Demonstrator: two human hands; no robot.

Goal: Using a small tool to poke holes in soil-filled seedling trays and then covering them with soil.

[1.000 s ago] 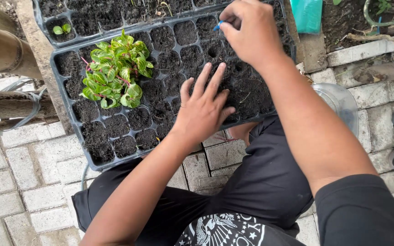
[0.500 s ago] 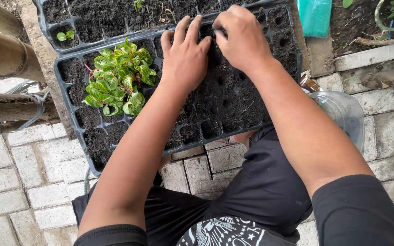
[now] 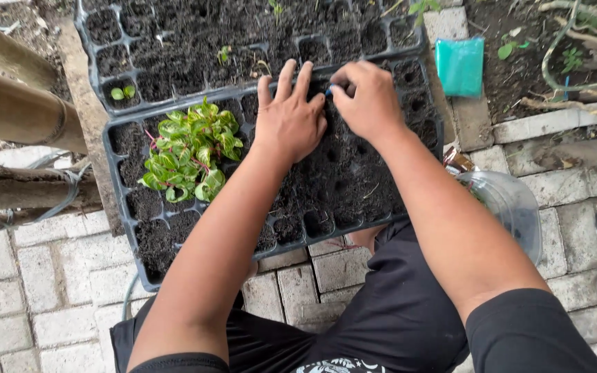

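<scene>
Black plastic seed tray [image 3: 122, 207], square cells packed with dark crumbly soil, sits on grey brick paving [image 3: 29, 290]. Left hand [image 3: 288, 121] lies flat on the soil, fingers spread apart. Right hand [image 3: 367, 103], at its 3 o'clock, has fingers pinched together on a small blue tool [image 3: 331, 88]. Variegated green seedlings [image 3: 191, 152] at the left hand's 9 o'clock. Second tray [image 3: 91, 41] at 12 o'clock.

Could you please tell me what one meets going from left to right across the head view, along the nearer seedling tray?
Bamboo pole → green-and-yellow leafy plant → left hand → right hand → teal packet → dry roots on the soil.
</scene>
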